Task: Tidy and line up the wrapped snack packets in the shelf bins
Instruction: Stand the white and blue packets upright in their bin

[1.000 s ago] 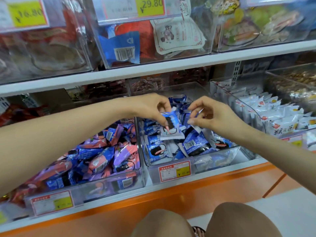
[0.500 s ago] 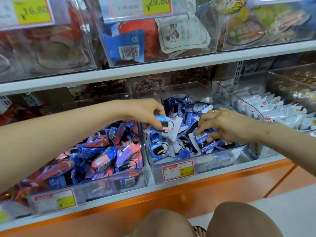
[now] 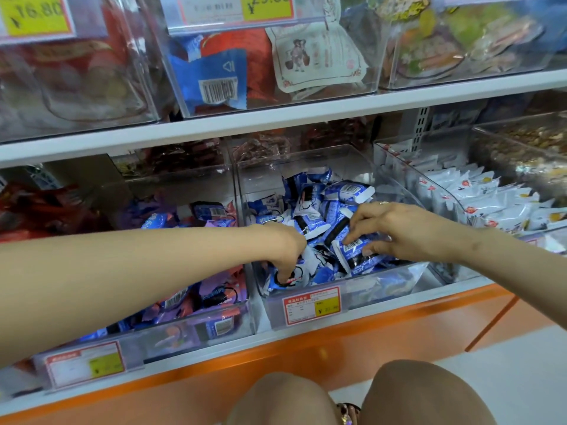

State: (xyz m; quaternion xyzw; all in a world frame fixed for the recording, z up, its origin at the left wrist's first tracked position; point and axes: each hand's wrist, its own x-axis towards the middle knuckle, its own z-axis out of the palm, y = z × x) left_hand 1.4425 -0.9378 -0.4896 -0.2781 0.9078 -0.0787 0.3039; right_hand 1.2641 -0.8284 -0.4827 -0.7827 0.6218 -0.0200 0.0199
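Two hands in the middle bin (image 3: 383,291), blue packets (image 3: 310,207) all jumbled.
Our right hand (image 3: 405,231) pinches one packet (image 3: 352,251); left hand (image 3: 283,246) is buried, grip unclear. We reckon lining up has barely started.

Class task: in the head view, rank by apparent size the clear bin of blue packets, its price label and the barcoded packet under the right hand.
1. clear bin, plainly largest.
2-3. price label and barcoded packet look alike; the right hand covers part of the packet, so I leave them unranked.
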